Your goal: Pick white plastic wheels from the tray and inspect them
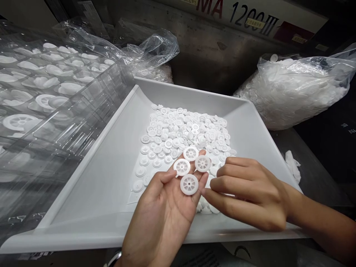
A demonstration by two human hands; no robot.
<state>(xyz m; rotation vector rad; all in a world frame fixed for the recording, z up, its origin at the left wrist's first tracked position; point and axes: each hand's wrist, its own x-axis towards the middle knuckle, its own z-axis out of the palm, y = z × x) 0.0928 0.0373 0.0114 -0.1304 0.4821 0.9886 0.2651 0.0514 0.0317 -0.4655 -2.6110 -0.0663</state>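
White plastic wheels [189, 184] spread on open left hand [164, 218] for checking; right hand [247, 193] curled beside them, grip unclear, above tray [91, 178].

Four milky-white round plastic spoked wheels [189, 184] are showing a radial pattern of thin spokes at lower centre, matching the heap of small white spoked plastic discs [183, 129] lying in the pale grey moulded tray [97, 178] (nearly one shade throughout). At upper right, a clear plastic bag [294, 92] is showing solid white, while a cream sign [292, 15] along the top edge is carrying dark blue and red lettering.
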